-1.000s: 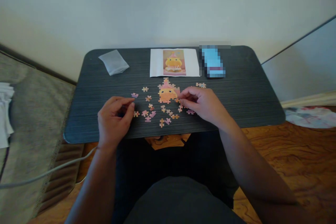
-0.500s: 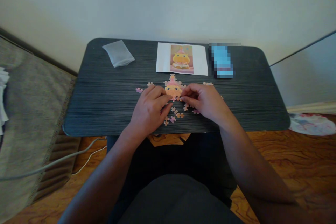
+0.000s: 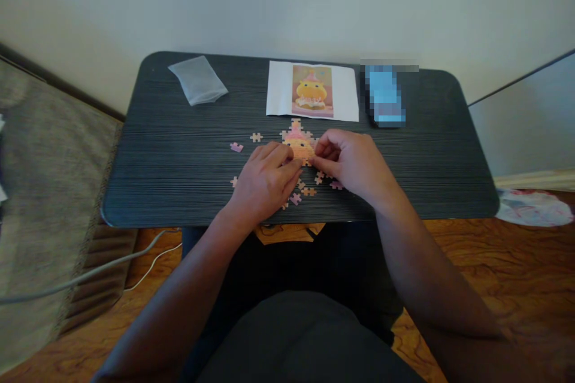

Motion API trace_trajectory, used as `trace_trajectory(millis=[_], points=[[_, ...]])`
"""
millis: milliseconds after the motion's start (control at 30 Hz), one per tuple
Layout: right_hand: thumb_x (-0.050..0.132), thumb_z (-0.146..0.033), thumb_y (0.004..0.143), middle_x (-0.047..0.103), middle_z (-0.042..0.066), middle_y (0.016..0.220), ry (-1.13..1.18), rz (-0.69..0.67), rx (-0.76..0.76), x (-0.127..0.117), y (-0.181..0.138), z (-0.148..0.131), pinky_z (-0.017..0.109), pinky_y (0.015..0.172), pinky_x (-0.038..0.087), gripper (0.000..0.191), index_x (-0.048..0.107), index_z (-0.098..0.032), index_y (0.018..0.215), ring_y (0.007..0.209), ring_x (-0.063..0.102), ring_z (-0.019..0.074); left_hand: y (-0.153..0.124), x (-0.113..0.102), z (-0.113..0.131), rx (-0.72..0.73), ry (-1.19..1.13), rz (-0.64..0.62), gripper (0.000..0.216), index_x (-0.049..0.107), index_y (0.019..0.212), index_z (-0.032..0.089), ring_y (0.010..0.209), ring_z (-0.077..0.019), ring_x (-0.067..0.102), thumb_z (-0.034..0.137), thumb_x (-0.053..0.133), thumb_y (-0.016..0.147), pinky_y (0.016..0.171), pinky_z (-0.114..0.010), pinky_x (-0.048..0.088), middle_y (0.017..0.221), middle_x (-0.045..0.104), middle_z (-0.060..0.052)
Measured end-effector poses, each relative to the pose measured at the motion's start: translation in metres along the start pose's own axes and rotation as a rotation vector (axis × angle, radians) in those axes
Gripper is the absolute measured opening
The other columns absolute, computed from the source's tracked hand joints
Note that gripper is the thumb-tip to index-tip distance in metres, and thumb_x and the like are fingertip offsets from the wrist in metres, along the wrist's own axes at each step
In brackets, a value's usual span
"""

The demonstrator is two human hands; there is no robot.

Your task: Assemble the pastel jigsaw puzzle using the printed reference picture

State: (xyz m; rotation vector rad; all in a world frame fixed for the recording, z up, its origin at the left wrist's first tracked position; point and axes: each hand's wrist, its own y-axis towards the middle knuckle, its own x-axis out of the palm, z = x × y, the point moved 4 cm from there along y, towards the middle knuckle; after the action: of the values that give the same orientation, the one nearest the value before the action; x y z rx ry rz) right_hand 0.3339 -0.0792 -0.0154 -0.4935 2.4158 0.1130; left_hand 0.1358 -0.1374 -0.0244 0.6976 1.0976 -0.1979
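A partly joined jigsaw (image 3: pixel 298 139) of a yellow figure with a pink hat lies mid-table on the dark table (image 3: pixel 179 149). My left hand (image 3: pixel 265 182) rests on the table just left of it, fingers stretched flat toward its lower edge. My right hand (image 3: pixel 353 164) sits to the right, fingers curled in a pinch at the puzzle's right edge; what it pinches is hidden. Loose pieces (image 3: pixel 308 191) lie between and below my hands, and others such as a pink piece (image 3: pixel 236 147) lie to the left. A printed reference picture (image 3: pixel 312 91) lies behind the puzzle.
A clear plastic bag (image 3: pixel 197 79) lies at the table's back left. A blue blurred object (image 3: pixel 385 96) sits at the back right. A cable (image 3: pixel 90 275) runs over the wooden floor at left, beside a grey carpet. The wall stands close behind the table.
My left hand moved from the left of the loose pieces to the puzzle's lower left edge. My right hand stayed at the puzzle's right side. The view shifted slightly downward.
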Motion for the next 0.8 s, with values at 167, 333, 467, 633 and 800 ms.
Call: trace_trajectory(millis=[167, 333, 467, 633, 800], points=[[0.087, -0.027, 0.096, 0.080, 0.002, 0.084, -0.029, 0.048, 0.006, 0.000, -0.001, -0.001, 0.036, 0.067, 0.054, 0.016, 0.072, -0.026, 0.091, 0.076, 0.073, 0.0206, 0.000, 0.000, 0.004, 0.026, 0.059, 0.012, 0.022, 0.083, 0.111, 0.016, 0.107, -0.0307, 0.068, 0.017, 0.060, 0.113, 0.093, -0.049, 0.058, 0.112, 0.076, -0.013], [0.084, -0.031, 0.100, 0.080, 0.001, 0.086, 0.023, 0.120, 0.003, -0.008, -0.011, 0.002, 0.037, 0.070, 0.055, 0.016, 0.070, -0.026, 0.094, 0.075, 0.074, 0.0204, 0.001, 0.000, 0.007, 0.037, 0.081, -0.002, 0.022, 0.082, 0.109, 0.014, 0.105, -0.0320, 0.067, 0.015, 0.060, 0.112, 0.091, -0.050, 0.057, 0.110, 0.076, -0.015], [0.084, -0.029, 0.100, 0.080, 0.001, 0.087, 0.018, 0.068, -0.009, -0.012, -0.020, 0.004, 0.038, 0.070, 0.055, 0.011, 0.074, -0.026, 0.096, 0.076, 0.075, 0.0217, 0.000, 0.001, 0.006, 0.042, 0.088, 0.007, 0.022, 0.081, 0.108, 0.016, 0.105, -0.0316, 0.067, 0.015, 0.060, 0.111, 0.090, -0.049, 0.057, 0.111, 0.076, -0.014], [0.077, -0.029, 0.105, 0.078, 0.004, 0.093, -0.195, 0.011, -0.104, -0.008, -0.022, 0.000, 0.040, 0.077, 0.052, 0.007, 0.081, -0.026, 0.100, 0.086, 0.072, 0.0238, 0.000, 0.001, 0.006, 0.042, 0.104, 0.021, 0.020, 0.082, 0.109, 0.017, 0.105, -0.0307, 0.068, 0.017, 0.062, 0.112, 0.090, -0.048, 0.057, 0.110, 0.075, -0.013], [0.072, -0.028, 0.107, 0.074, 0.005, 0.095, -0.316, 0.018, -0.171, -0.005, -0.021, -0.001, 0.041, 0.082, 0.051, 0.012, 0.082, -0.026, 0.100, 0.089, 0.069, 0.0248, 0.000, 0.000, 0.007, 0.043, 0.100, 0.030, 0.021, 0.081, 0.109, 0.015, 0.103, -0.0303, 0.068, 0.019, 0.061, 0.113, 0.089, -0.048, 0.057, 0.110, 0.075, -0.014]])
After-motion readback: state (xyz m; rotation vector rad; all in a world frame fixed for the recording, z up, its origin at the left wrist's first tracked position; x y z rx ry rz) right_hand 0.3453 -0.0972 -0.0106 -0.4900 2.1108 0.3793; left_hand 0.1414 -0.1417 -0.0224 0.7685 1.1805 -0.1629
